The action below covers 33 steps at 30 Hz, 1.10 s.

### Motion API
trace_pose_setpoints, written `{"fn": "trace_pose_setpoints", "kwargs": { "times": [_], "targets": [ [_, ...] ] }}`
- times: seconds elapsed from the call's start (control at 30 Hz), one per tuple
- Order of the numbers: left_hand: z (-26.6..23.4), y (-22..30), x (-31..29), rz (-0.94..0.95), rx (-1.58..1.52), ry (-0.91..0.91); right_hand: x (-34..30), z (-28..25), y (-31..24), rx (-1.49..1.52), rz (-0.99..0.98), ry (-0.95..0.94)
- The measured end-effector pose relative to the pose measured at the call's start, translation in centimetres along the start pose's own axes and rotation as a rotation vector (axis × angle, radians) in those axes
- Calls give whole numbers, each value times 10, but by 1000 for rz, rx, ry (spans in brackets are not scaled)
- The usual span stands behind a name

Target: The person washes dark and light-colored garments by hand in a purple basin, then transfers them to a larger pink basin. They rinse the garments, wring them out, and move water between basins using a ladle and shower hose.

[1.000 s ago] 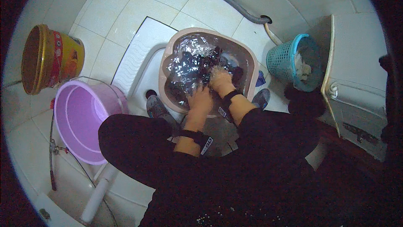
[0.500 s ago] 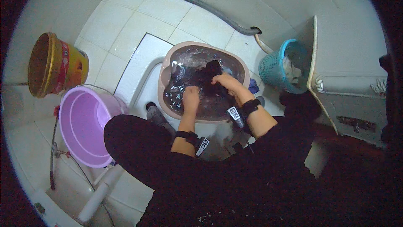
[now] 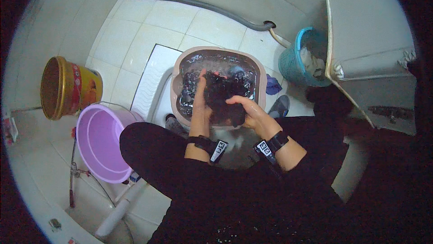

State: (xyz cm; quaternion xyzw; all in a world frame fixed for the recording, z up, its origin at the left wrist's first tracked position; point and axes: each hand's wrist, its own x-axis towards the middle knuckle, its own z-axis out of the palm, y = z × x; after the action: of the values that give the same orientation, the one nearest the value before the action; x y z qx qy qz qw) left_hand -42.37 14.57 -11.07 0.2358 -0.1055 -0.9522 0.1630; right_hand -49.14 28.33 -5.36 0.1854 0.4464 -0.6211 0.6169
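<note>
A wet black cloth [image 3: 221, 94] bunches up over the basin [image 3: 179, 115], a beige-brown tub of dark, rippling water. My left hand [image 3: 201, 88] grips the cloth's left side, its thumb pointing up along it; most of its other fingers are hidden behind the fabric. At the cloth's lower right, my right hand [image 3: 253, 112] is closed on it, thumb on top and the other fingers underneath, near the basin's front rim. Exactly what garment the cloth is, I cannot tell.
A purple bucket [image 3: 85, 144] stands at the left, with a yellow bucket [image 3: 85, 88] behind it. At the right are a blue basket [image 3: 288, 63] holding pale cloth and a dark blue cloth [image 3: 273, 85] on the floor. A grey hose [image 3: 194, 4] runs along the wall.
My left hand has gone from a fist above the water to the cloth's left side. The right hand has drawn the cloth nearer to me, and its mass now hangs by the front rim.
</note>
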Motion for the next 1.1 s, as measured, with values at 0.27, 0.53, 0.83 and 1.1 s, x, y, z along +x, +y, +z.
{"fn": "trace_pose_setpoints", "kwargs": {
  "times": [0.27,0.53,0.83,1.1],
  "targets": [
    [8,2,9,276,1099,-13,34,-23,19,-970,-458,103],
    [7,-9,17,484,1701,4,20,-10,21,-1546,-516,335],
    [38,-5,14,248,1567,155,35,-8,32,-1816,-925,575],
    [43,2,9,276,1380,240,22,-8,6,-1581,-987,486]
  ]
}}
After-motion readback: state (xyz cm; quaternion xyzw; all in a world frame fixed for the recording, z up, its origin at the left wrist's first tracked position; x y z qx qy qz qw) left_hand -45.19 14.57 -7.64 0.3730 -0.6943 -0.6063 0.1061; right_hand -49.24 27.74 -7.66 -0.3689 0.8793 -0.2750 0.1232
